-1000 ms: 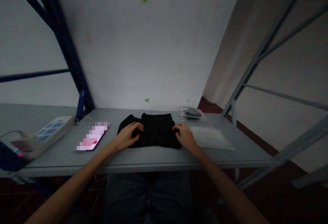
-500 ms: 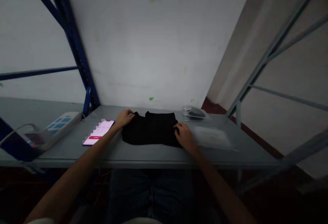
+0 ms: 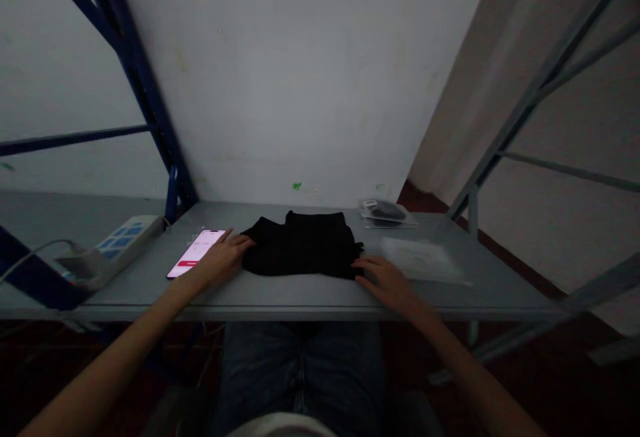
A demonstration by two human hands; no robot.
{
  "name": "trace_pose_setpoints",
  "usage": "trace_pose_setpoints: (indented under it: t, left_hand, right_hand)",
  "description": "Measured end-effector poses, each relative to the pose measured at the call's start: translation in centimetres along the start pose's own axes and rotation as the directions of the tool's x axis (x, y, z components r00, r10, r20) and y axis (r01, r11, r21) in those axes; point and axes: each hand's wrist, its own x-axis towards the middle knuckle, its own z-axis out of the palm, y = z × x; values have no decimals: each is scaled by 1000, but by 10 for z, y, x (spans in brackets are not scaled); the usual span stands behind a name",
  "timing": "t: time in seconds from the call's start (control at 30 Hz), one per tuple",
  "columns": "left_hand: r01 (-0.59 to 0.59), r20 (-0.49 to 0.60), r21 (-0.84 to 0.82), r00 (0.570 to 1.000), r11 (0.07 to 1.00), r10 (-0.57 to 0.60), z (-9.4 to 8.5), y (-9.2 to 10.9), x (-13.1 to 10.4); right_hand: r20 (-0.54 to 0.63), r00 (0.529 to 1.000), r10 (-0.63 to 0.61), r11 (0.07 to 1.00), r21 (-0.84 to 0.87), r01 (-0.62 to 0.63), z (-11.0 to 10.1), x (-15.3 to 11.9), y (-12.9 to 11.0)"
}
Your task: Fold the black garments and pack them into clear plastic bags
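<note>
A piece of black fabric, which looks like a small folded garment, lies spread flat on the grey tabletop. Its exact kind is hard to make out in the dim light. At its left edge rests my left hand, fingers stretched out and touching the cloth. My right hand is at the lower right edge, fingertips against the fabric, with thumb and fingers apart. Neither hand grips anything. Just left of my left hand lies a phone with a lit screen, partly covered by my forearm.
Flat clear bags with dark contents lie at the back right. A clear plastic bag lies right of my right hand. A white power strip sits at the left near a blue metal post. A white wall stands behind.
Both hands have let go of the fabric's edges. My left hand has moved down and left, my right hand slightly right and down, fingers now stretched out. The view has tilted slightly.
</note>
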Motion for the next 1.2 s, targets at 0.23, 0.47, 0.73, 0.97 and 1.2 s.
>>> trace_pose_setpoints:
  t: [0.23,0.47,0.73,0.97,1.2]
  left_hand:
    - [-143,23,-44,989,989,145,-7,8,-28]
    - [-14,-72,-170,997,985,2,-21,11,-8]
    - [296,-105,-201,941,934,-321,-11,-25,66]
    - [563,-28,101,826,820,-563,14,-19,62]
    - [552,11,73,832,830,-554,16,-18,59]
  right_hand:
    - [-15,998,53,998,-27,-53,-2,-2,4]
    - [-94,990,107,994,22,-105,-13,16,11]
    - [-105,929,354,935,1,-356,-11,112,30]
    - [-260,942,213,954,-154,-258,15,110,-22]
    - [-109,984,-138,990,-22,136,59,131,-115]
